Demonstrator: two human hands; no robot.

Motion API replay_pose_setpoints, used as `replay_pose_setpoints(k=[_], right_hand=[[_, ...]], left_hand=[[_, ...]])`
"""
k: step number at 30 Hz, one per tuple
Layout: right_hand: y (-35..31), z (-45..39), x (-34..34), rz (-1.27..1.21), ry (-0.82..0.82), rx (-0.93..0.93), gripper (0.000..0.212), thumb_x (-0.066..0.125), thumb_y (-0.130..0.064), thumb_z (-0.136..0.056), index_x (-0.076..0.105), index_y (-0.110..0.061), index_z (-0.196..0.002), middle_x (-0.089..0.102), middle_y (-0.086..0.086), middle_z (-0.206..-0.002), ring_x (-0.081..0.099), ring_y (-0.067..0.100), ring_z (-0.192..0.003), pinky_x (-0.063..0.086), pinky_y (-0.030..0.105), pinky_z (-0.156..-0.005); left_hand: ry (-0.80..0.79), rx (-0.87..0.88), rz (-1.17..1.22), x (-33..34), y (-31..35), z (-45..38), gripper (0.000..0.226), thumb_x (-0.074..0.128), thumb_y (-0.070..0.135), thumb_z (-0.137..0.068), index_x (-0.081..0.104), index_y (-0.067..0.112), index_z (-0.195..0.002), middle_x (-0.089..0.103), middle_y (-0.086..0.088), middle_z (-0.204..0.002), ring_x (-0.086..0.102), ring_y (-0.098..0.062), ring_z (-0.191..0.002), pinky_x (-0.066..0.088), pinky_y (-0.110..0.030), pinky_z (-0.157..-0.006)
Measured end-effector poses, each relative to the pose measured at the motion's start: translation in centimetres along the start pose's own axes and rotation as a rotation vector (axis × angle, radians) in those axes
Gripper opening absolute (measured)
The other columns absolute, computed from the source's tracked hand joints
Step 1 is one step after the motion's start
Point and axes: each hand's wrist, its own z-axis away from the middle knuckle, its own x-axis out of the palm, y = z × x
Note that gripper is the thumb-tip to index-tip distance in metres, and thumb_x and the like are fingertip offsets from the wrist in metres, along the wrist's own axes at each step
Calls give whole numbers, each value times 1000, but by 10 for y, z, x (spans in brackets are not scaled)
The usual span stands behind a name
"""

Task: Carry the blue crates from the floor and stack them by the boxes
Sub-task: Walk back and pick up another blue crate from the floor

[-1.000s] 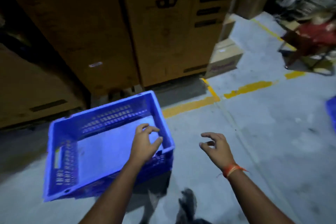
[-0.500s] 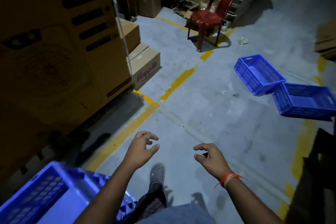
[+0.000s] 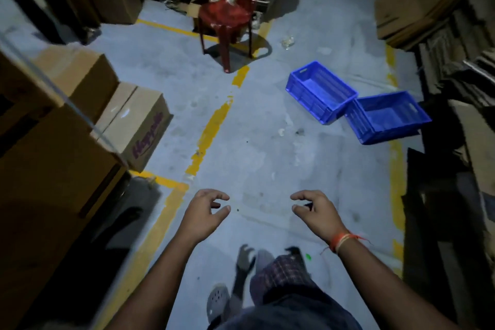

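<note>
Hands hung out in front of the person over the grey concrete floor, both holding nothing: the left hand had its fingers loosely curled with the thumb apart from them, and the right hand mirrored it, its fingers bent in a relaxed claw, an orange thread band tied round its wrist. Two blue slatted plastic crates sat on the floor ahead and to the right, well apart from both hands. The nearer-left blue crate lay flat with its open top up, and the right blue crate stood just beside it, touching it at one corner and looking slightly tilted, close to the stacks of flattened brown cardboard along the right side. Worn yellow painted lines ran up the floor between the hands and the crates. On the left stood large brown cardboard boxes, and beside them a smaller brown carton with purple lettering rested on the floor. A red plastic chair stood at the far end of the aisle, straddling a yellow line. Below the hands a checked trouser leg and a grey perforated clog showed, the foot area blurred
</note>
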Motion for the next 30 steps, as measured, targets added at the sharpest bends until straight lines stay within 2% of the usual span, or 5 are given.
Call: replay_pose_setpoints(k=[9,13,25,27,30], right_hand=[[31,-180,-95,-144,182,125,21,70,-14,-84,72,-26,-100,56,-2,-112,66,11,-79,48,17,-79],[29,-258,-150,-134,226,138,22,70,-11,-82,73,-24,-100,56,0,-109,66,10,-76,40,4,-73],[33,-503,-235,-164,384,279,24,72,-10,-80,72,-25,-98,61,3,-107,65,10,-80,46,22,-81],[31,-542,-242,-171,404,344,26,74,-7,-77,72,-26,-94,64,1,-104,64,16,-89,47,27,-86],[22,-593,-255,-92,483,343,28,79,0,-71,75,-21,-90,70,1,-96,65,19,-95,44,14,-82]], left_hand=[[-147,124,-104,19,126,-248,17,71,29,-88,69,34,-105,53,8,-124,65,-6,-101,56,-29,-87],[-180,193,-101,24,185,-340,17,71,28,-89,69,35,-105,54,12,-124,65,-3,-102,54,-21,-81],[-303,249,-175,21,239,-637,17,71,33,-89,69,38,-105,55,16,-123,63,-1,-104,54,-30,-90],[-335,255,-209,16,255,-695,17,71,33,-88,69,38,-105,55,15,-122,62,-1,-103,53,-24,-85],[-388,323,-283,12,289,-771,18,72,29,-87,70,36,-103,56,14,-118,59,1,-103,43,-6,-75]])
